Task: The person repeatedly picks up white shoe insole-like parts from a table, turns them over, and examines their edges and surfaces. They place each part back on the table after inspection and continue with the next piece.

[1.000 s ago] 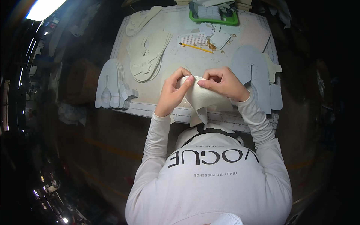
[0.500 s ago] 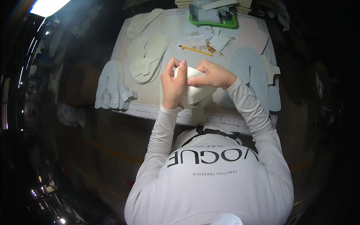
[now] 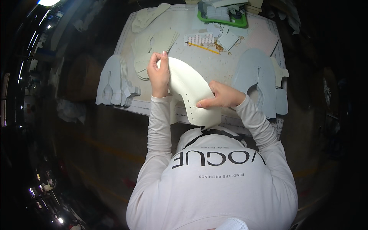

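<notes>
A cream shoe upper piece (image 3: 191, 81), curved and with a row of punched eyelet holes, is held up over the table's near edge. My left hand (image 3: 159, 74) pinches its far left end between thumb and fingers. Lower on the right, my right hand (image 3: 222, 96) grips the piece beside the holes, thumb on top and fingers underneath. Part of the piece hangs down behind, mostly hidden. Just beyond my left hand lies a stack of cream upper pieces (image 3: 140, 53). To the right of my right hand rest pale grey-blue upper pieces (image 3: 249, 67).
Another stack of grey-blue pieces (image 3: 109, 78) sits at the table's left edge. Farther back are a yellow pencil (image 3: 203, 48), a printed sheet (image 3: 200, 38), rubber bands (image 3: 218, 46) and a green tray (image 3: 239, 22) of cut pieces. A pinkish sheet (image 3: 262, 41) lies at right.
The cream piece was folded between my hands, close together; now it is spread out. My left hand has moved left and slightly away, my right hand nearer to me.
</notes>
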{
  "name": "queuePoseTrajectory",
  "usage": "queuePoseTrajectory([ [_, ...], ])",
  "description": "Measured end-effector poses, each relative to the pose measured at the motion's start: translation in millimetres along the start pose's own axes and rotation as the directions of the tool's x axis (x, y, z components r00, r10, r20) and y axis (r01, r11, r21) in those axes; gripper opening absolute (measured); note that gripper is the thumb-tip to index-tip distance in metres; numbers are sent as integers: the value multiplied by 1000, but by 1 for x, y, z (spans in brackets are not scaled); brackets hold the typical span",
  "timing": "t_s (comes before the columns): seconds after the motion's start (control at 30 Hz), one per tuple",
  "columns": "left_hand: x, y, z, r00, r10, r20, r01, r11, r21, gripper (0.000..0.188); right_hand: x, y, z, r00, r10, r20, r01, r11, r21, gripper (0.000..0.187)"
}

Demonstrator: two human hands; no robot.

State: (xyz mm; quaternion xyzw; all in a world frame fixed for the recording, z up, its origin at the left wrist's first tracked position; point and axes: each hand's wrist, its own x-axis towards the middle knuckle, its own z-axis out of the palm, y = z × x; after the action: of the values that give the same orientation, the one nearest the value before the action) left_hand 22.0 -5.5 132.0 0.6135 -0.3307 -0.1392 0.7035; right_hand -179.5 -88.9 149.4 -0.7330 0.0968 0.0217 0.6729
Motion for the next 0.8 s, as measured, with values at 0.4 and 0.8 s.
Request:
queuePoseTrajectory([
  [0.4, 30, -27, -21, 981, -138, -134, 135, 990, -35, 27, -37, 17, 12, 993, -60, 100, 49, 993, 107, 36],
  [0.8, 37, -57, -19, 975, -194, -111, 193, 981, -22, 28, -83, 16, 8, 949, 81, 305, -149, 967, 207, 23],
])
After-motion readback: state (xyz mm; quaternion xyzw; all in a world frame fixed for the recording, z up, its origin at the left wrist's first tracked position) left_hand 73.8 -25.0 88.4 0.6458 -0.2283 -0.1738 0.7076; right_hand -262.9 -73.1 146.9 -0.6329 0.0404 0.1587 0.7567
